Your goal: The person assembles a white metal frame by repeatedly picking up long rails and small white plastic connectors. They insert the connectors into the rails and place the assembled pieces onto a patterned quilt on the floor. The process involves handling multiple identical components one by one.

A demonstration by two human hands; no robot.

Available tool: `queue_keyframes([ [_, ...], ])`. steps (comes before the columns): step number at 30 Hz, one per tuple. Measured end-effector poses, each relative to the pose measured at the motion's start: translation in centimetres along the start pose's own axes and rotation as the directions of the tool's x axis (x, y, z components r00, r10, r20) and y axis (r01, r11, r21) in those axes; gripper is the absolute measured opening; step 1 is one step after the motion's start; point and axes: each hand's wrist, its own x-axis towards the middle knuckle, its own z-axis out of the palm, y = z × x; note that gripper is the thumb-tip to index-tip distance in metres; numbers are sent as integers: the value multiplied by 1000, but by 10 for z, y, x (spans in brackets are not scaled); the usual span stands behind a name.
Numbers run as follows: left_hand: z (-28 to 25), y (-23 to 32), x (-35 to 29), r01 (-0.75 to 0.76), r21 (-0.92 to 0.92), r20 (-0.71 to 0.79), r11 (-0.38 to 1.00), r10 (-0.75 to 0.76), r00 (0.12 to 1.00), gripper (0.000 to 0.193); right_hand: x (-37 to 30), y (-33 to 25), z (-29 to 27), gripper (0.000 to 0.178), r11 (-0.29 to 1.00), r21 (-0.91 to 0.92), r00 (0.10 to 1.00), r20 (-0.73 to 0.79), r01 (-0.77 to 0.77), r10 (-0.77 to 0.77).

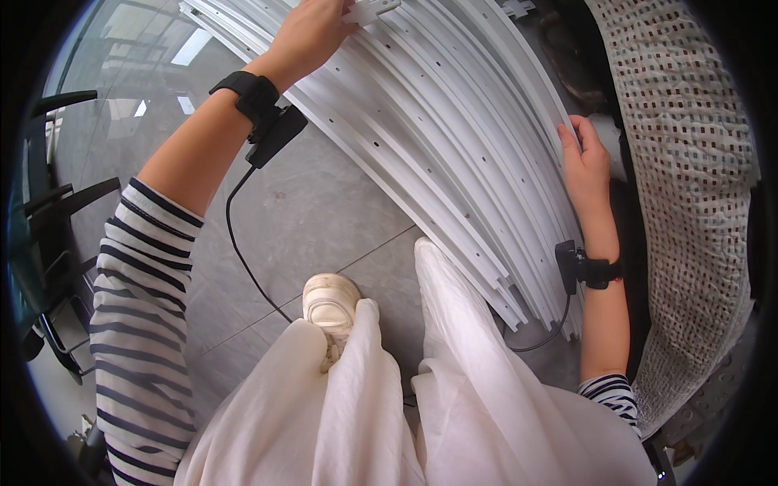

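Long white perforated strips (421,138) lie side by side in a stack in front of me, with small dark holes along them. At the top edge of the view my left hand (308,39) is closed on a small flat white bracket (374,9) with holes in it. Part of that hand's grip is cut off by the picture's edge. On the right side, my right hand (585,162) grips the edge of the outermost white strip (541,97) between thumb and fingers. A black device is strapped to each wrist, with a cable running from it.
Grey floor tiles (292,202) lie left of the strips, beside my shoe (331,301). Black chair parts (69,198) stand at the far left. A checked cloth (681,162) hangs along the right. Another white piece (519,8) shows at the top right.
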Motion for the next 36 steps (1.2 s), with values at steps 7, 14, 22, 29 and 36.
queue_keyframes([
  [7, 3, 0, -15, 81, -101, 3, 992, -81, 997, 37, -61, -15, -40, 28, 995, 56, 986, 147, -85, 76],
  [14, -5, 5, -70, 471, -600, 130, 647, -502, 855, 39, -150, 24, -66, 35, 993, -61, 956, 272, -101, 113],
  [22, -30, 46, -102, 420, -854, 278, 306, -413, 867, 35, -195, 31, -67, 35, 939, -310, 888, 375, -151, 266],
  [29, -31, 79, -108, 429, -844, 367, 321, -237, 899, 29, -192, 21, -61, 33, 944, -330, 889, 424, -28, 175],
  [36, -17, 142, -136, 554, -813, 557, 179, -37, 830, 30, -137, -74, -26, 36, 998, 31, 875, 483, -59, 37],
])
